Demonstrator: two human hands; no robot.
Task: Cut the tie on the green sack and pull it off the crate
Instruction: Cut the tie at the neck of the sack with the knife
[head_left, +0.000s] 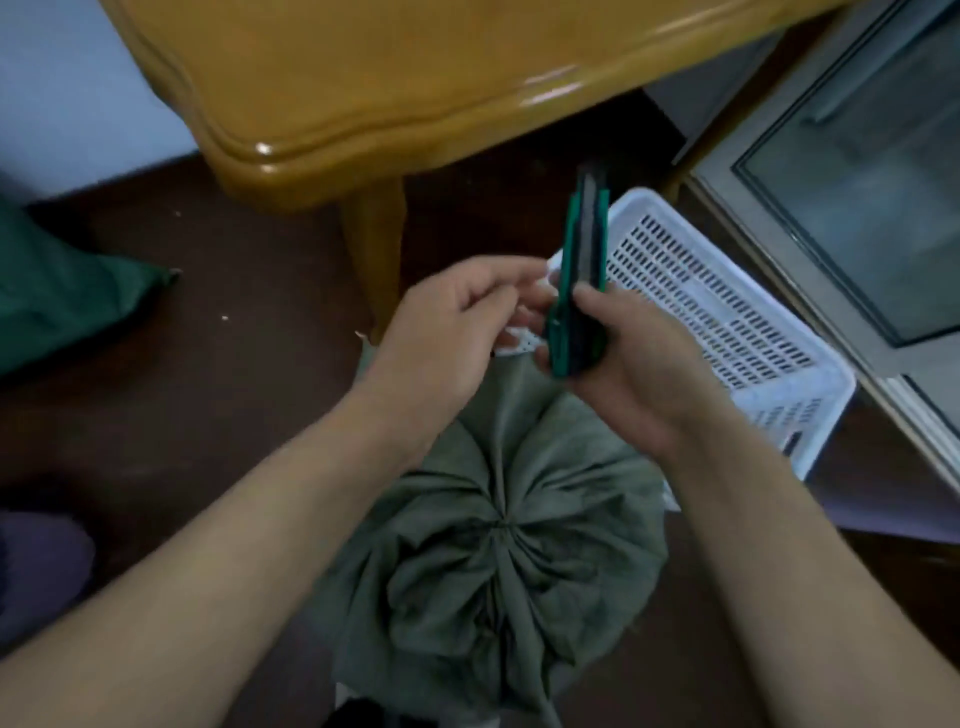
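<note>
Right hand (639, 364) – just right of centre, fingers and thumb curled round the lower half of a green cutter (584, 260), which stands nearly upright with its dark middle strip facing the camera and its top end toward 12 o'clock. Left hand (452, 322) – just left of centre, fingers curled in toward the cutter's lower end; motion blur hides whether they touch or pinch it, so its grip cannot be told. Green sack (498, 561) – at 6 o'clock, on the floor (234, 260) below both hands and between the forearms, its cloth gathered in radiating folds to one tight point on top; the tie itself cannot be made out, and what the sack covers is hidden. White slotted basket (727, 322) – at 3 o'clock, lying tilted on the floor behind the right hand, just beside the sack. Wooden table (389, 78) – at 12 o'clock, one leg coming down behind the left hand. Glass-fronted cabinet (857, 182) – at 2 o'clock. Dark green cloth (62, 301) – at 9 o'clock, well apart from the sack.
</note>
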